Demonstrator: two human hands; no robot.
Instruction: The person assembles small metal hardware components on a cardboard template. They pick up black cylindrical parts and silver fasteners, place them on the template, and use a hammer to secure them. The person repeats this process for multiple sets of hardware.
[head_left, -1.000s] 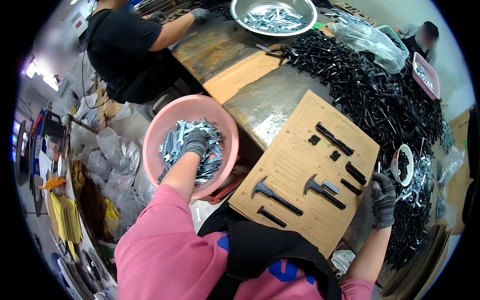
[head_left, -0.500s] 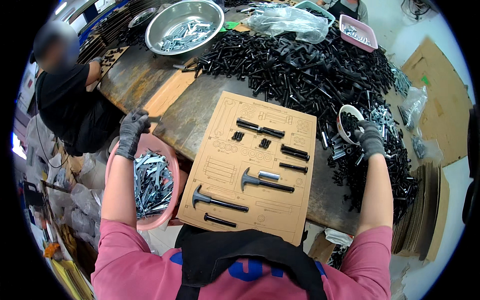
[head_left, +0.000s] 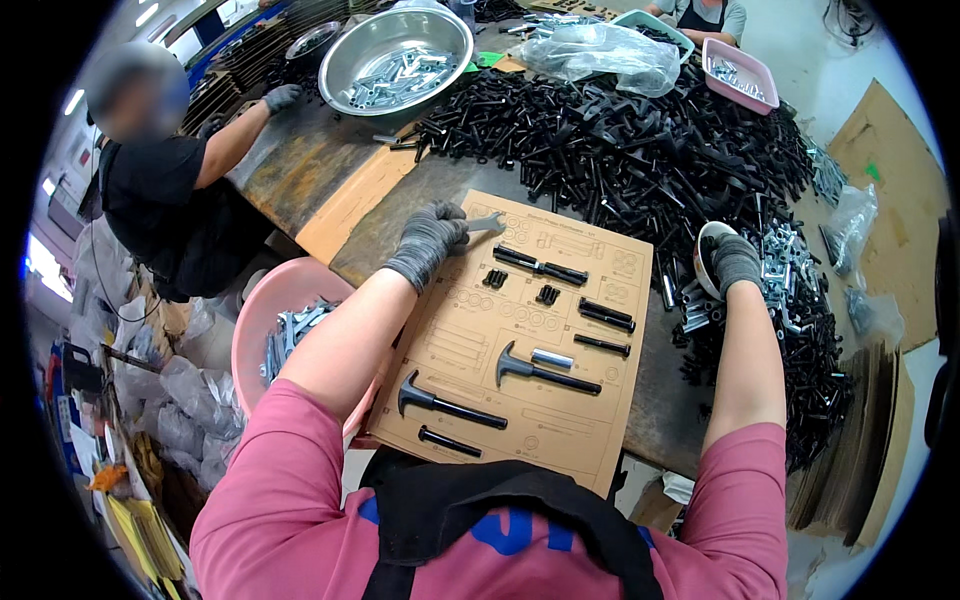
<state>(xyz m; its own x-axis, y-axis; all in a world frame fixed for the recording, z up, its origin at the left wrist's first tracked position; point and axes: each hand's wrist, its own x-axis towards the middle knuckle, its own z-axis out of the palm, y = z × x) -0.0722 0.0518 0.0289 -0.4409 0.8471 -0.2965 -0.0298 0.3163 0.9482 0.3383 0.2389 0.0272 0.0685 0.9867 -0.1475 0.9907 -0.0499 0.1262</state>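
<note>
Left hand (head_left: 430, 242), gloved, pinching open-end wrench (head_left: 484, 223) over printed cardboard sheet (head_left: 455, 358); right hand (head_left: 737, 262), gloved, at white bowl (head_left: 701, 258), grip hidden, cannot tell.

Tub (head_left: 250, 325) left of cardboard (head_left: 590, 445), bowl (head_left: 702, 262) right

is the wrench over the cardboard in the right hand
No, the left hand holds the wrench, while the right hand is at the white bowl.

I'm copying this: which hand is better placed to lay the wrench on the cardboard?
Probably the left hand: it holds the wrench over the cardboard, while the right hand is at the white bowl.
</note>
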